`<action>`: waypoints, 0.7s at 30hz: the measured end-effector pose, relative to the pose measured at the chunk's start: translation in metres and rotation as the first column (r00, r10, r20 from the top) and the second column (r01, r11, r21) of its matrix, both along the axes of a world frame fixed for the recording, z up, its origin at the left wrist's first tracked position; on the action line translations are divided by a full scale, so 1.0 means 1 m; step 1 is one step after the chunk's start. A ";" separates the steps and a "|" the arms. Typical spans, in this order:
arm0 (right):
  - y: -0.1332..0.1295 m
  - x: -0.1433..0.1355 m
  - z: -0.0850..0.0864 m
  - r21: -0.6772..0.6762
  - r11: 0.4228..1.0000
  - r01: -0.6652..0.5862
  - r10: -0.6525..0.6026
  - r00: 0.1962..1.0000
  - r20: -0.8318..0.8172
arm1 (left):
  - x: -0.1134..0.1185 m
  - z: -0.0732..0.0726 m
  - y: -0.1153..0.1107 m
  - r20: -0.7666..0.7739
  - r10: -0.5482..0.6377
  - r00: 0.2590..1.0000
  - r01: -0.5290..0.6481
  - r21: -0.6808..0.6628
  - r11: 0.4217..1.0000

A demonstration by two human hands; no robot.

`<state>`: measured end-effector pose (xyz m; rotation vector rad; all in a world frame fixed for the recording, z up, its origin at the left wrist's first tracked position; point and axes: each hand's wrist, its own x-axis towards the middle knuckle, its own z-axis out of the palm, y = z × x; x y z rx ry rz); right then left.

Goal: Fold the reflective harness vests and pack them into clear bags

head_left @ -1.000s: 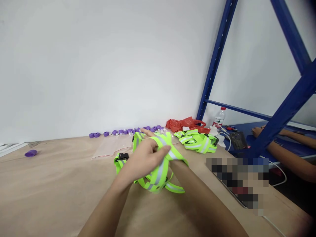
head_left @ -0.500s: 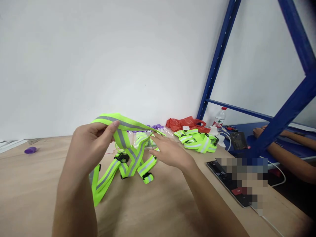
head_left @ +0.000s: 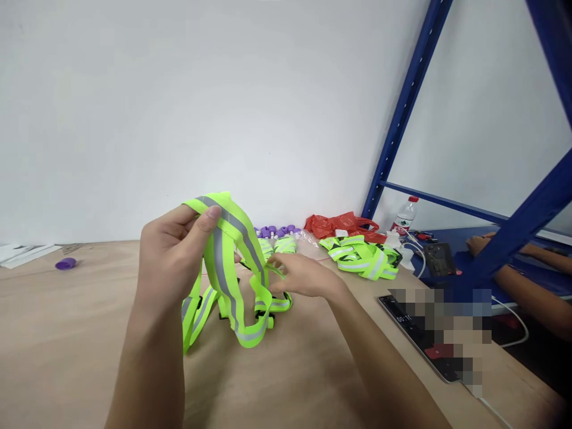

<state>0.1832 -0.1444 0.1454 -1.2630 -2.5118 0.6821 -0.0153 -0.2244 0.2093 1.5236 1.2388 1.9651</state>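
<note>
Left hand (head_left: 174,250) clamps its thumb over the folded top of a yellow-green reflective strap (head_left: 221,271), lifting that part above the table (head_left: 134,357). From this pinch the strap hangs down to the right, in the space between the two hands, where it bends into a loop; whether the loop's lowest bend touches the wood cannot be told. More lengths of it come down just beyond the left wrist, partly hidden by the forearm. On the other side, the right hand (head_left: 304,274) has its fingers bent around the edge of a green strip, thumb underneath, though it is unclear whether they actually grip it. Black buckles (head_left: 266,315) sit low behind the hanging loop, near the right fingertips. Nearer the table's right edge lies a dark phone (head_left: 415,336), partly pixelated. Farther back, a second bundle of straps (head_left: 364,257) rests beyond the right hand, well apart from the left. A purple cup (head_left: 65,263) lies tipped at far left. Behind the hands are a row of purple pieces (head_left: 277,231) and a red plastic bag (head_left: 335,225); a bottle (head_left: 406,216) stands past the blue frame's upright, and another person's arms (head_left: 531,292) rest on the blue surface there.
</note>
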 end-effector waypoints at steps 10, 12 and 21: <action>0.010 -0.016 -0.020 -0.115 0.969 -0.221 0.196 0.961 -0.194 | -0.002 0.007 -0.005 0.253 -0.119 0.960 0.114 0.035 0.993; 0.017 -0.016 -0.027 -0.106 0.980 -0.166 0.152 0.980 -0.129 | -0.004 0.010 -0.007 0.317 -0.146 0.937 0.107 0.136 0.985; 0.037 0.014 -0.020 -0.123 0.989 -0.079 0.068 0.994 -0.091 | -0.014 0.019 -0.002 0.370 -0.163 0.915 -0.038 0.482 0.875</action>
